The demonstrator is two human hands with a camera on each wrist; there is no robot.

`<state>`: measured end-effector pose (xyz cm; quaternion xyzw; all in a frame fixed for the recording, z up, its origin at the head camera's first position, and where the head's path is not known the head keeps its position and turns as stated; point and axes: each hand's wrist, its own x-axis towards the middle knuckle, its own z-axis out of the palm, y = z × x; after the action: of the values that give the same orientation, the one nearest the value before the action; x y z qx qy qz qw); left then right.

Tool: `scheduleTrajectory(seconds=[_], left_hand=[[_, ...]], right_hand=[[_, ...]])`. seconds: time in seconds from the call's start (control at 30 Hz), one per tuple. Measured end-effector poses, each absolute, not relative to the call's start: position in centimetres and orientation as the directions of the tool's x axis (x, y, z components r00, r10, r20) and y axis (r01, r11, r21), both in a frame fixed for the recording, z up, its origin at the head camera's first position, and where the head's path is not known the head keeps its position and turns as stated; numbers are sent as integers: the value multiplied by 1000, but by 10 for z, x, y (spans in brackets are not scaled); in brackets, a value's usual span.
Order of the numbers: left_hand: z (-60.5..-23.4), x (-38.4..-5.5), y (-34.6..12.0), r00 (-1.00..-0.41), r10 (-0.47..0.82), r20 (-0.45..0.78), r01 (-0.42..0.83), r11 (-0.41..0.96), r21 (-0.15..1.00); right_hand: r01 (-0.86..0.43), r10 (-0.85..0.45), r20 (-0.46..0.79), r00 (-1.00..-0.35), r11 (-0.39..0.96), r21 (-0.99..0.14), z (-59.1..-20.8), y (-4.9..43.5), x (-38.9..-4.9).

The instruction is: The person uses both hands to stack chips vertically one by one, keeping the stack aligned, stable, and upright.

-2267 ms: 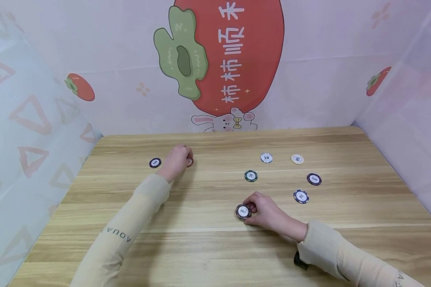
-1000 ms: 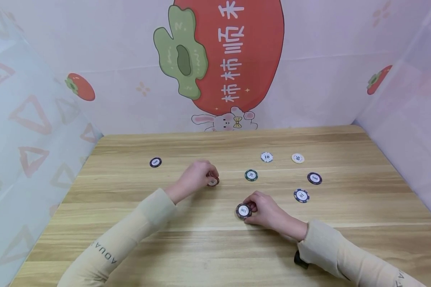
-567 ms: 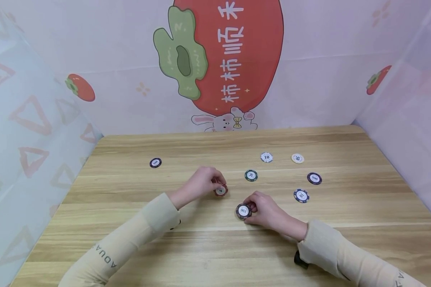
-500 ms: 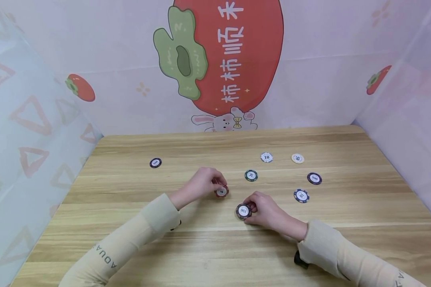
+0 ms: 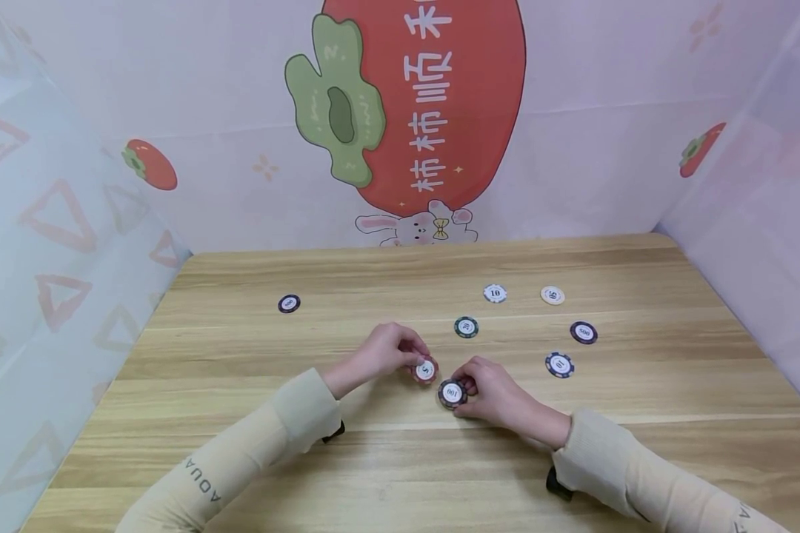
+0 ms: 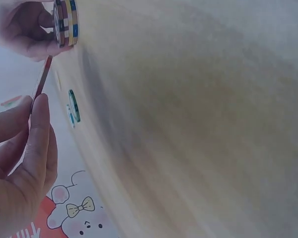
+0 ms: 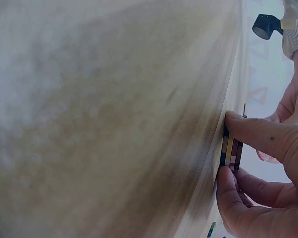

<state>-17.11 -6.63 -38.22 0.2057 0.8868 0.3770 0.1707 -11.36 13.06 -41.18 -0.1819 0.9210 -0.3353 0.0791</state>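
A red poker chip (image 5: 425,369) marked 5 is pinched between the thumb and fingers of my left hand (image 5: 388,351), raised off the table in the left wrist view. Just to its right, my right hand (image 5: 496,392) grips a short stack of poker chips (image 5: 452,393) by its sides. A dark chip marked 100 tops this stack, and layers in several colours show along its edge (image 6: 66,22) in the left wrist view. The stack rests on the table; thumb and fingertips hold it from both sides in the right wrist view (image 7: 232,148).
Loose chips lie flat on the wooden table (image 5: 373,474): a green chip (image 5: 467,327), a light blue chip (image 5: 495,293), a cream chip (image 5: 552,295), a purple chip (image 5: 583,332) and a blue chip (image 5: 559,364). Another dark chip (image 5: 289,303) lies far left. Printed cloth walls surround the table.
My left hand has carried the red chip from the back left of the table toward the front right, close to the stack. The right hand and its stack have stayed in place.
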Motion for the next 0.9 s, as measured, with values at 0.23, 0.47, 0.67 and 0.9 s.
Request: scheduleTrajectory(seconds=[0.23,0.47,0.67,0.9], left_hand=[[-390,-167,-63,-847,492,-201,162,599,784],[-397,-163,-61,-844,484,-230,109,576,810],[-401,-161,-58,-848,481,-224,106,567,817],[-401,-156,-52,-858,440,-267,43,578,815]], right_hand=[[-287,-393,-17,-919,698,-656,-413,131,-113],[-293,-399,-12,-917,694,-657,-413,132,-114],[-301,-403,-8,-915,697,-651,-413,132,-114],[-295,-400,-12,-916,694,-656,-414,132,-115]])
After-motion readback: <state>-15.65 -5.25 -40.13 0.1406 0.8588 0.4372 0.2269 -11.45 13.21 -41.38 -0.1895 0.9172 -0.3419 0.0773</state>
